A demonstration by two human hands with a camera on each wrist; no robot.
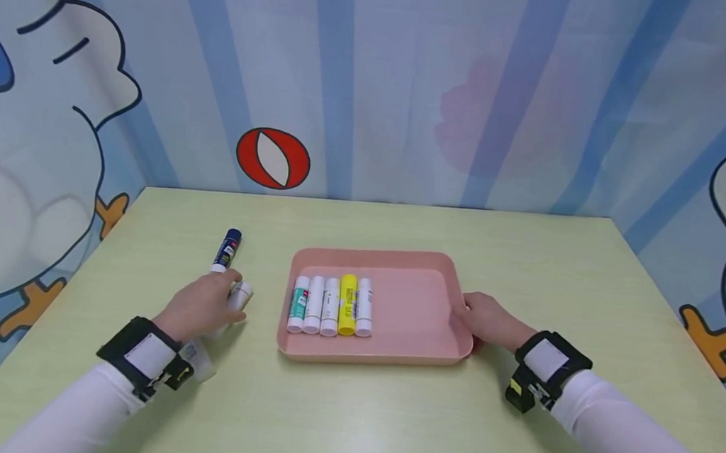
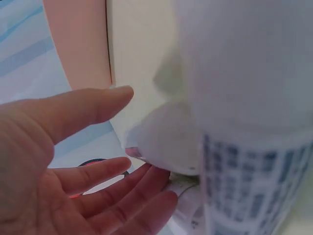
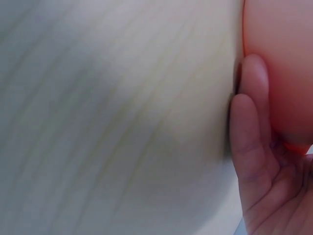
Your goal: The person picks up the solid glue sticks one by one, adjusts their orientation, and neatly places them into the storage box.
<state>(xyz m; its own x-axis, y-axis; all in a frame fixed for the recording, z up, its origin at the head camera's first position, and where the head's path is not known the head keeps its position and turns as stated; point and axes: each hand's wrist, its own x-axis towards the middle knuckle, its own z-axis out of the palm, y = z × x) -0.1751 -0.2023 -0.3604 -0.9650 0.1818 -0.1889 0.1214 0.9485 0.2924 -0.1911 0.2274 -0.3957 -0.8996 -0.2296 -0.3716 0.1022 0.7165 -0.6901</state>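
My left hand (image 1: 200, 305) is spread over white glue sticks at the left of the table. One white glue stick (image 1: 240, 296) lies between its thumb and fingers; in the left wrist view the thumb stands apart from that stick's white end (image 2: 164, 139). Another white stick (image 1: 199, 361), partly hidden, lies below the wrist. Just beyond the fingers is a glue stick with a dark blue cap (image 1: 228, 248). My right hand (image 1: 493, 321) grips the right rim of a pink tray (image 1: 414, 309), fingers against its outer side. Several sticks, including a yellow one (image 1: 347, 305), line the tray's left half.
The pale wooden-look table (image 1: 347, 424) ends at a blue striped curtain (image 1: 399, 87) at the back. Cartoon-printed cloth closes in both sides. Black camera straps sit on both wrists.
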